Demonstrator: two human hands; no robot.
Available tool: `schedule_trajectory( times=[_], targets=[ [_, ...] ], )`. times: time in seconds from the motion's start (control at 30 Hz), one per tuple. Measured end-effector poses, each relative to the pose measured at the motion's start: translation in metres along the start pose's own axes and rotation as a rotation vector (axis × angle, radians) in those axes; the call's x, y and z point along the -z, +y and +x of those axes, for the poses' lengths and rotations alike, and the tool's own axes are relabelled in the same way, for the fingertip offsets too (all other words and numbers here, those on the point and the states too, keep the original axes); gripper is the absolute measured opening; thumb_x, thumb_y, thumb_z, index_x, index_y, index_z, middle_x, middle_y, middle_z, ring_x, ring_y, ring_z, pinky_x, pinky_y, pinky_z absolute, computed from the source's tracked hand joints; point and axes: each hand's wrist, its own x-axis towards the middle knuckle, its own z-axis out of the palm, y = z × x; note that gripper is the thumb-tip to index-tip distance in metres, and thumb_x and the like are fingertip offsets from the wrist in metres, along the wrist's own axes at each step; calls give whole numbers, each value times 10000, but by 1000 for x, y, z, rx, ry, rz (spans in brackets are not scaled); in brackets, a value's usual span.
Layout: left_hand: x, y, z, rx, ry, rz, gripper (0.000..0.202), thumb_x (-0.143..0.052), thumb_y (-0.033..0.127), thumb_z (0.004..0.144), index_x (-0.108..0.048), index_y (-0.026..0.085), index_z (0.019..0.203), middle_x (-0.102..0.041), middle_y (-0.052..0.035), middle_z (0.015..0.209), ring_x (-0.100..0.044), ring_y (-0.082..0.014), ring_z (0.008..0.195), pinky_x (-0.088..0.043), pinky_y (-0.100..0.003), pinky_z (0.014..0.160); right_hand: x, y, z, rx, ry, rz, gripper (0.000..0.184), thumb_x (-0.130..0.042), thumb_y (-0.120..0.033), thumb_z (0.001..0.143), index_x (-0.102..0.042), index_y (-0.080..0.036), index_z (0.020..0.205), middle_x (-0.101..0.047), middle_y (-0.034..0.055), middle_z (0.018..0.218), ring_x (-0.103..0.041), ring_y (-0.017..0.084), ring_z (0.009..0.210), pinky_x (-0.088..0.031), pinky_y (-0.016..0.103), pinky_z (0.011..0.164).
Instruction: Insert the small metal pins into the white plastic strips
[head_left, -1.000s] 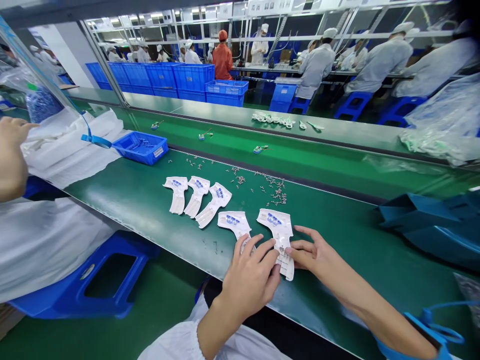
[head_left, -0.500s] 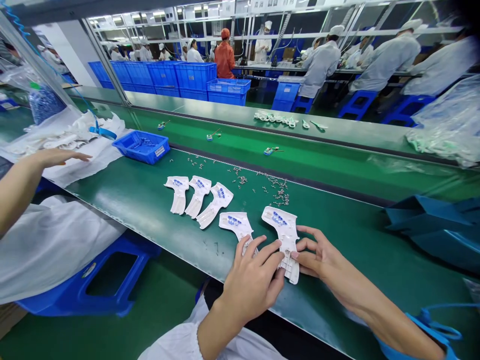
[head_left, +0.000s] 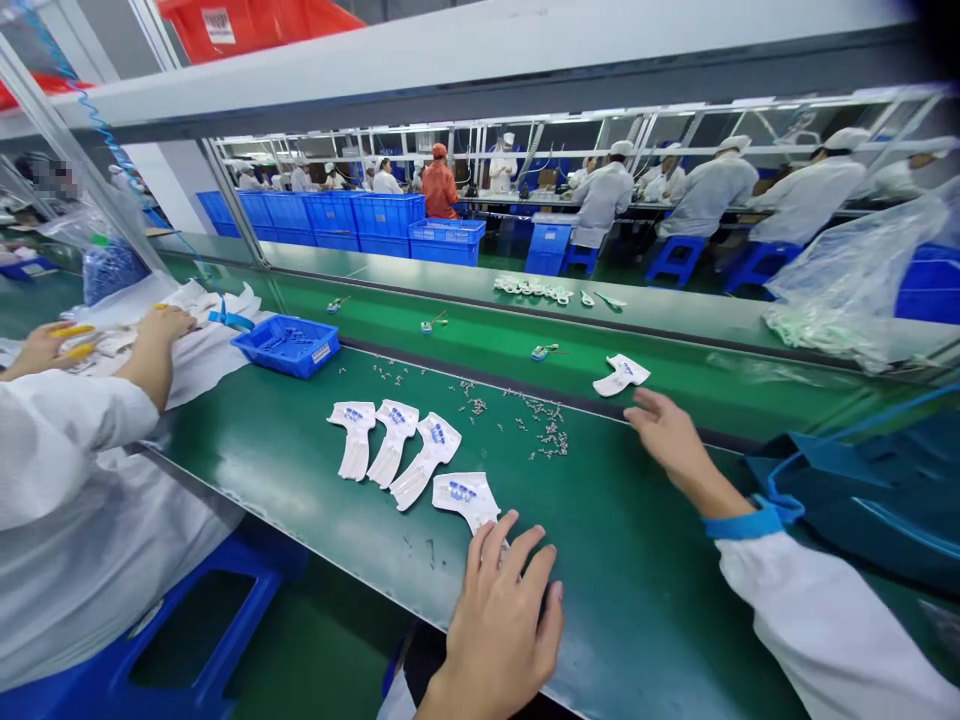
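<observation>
White plastic card (head_left: 621,375) lies ahead of your open, empty right hand (head_left: 670,437), long axis slanted; your loose, ungripping left hand (head_left: 499,640) seemingly touches a second card (head_left: 465,498).

On the green worktop (head_left: 645,590), a white plastic card (head_left: 463,498) with blue marks lay flat toward the front edge, its narrow stem out of sight. A second white card (head_left: 621,375) lay askew past the far edge, on the next belt (head_left: 720,395); its print looked too small to read.
</observation>
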Motion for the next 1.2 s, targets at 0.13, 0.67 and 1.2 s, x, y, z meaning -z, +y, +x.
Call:
schedule_trajectory(
  times=[0.13, 0.67, 1.2],
  targets=[
    [-1, 1, 0, 2, 9, -13, 270, -474, 225, 956, -609, 237, 1189, -638, -29, 1279, -468, -296, 1335, -415, -533, 1104, -23, -2, -41, 334, -358, -395, 234, -546, -295, 888, -684, -235, 1067, -691, 86, 1115, -654, 276, 1030, -503, 455, 959],
    [0, 3, 1, -7, 34, -52, 231, -493, 186, 934, -622, 240, 1118, -654, -43, 1217, -498, -290, 1291, -414, -530, 1094, -22, -40, -84, 161, -428, -272, 259, -562, -448, 893, -683, -243, 996, -745, 59, 960, -676, 262, 912, -513, 386, 837],
    [30, -41, -3, -10, -98, 112, 744, -552, 511, 925, -230, 165, 1500, -428, -138, 1511, -359, -292, 1424, -295, -520, 1161, -62, -101, -144, 110, -954, -307, 136, -550, -218, 839, -683, -203, 813, -690, 10, 776, -584, 147, 671, -406, 231, 590]
  ],
)
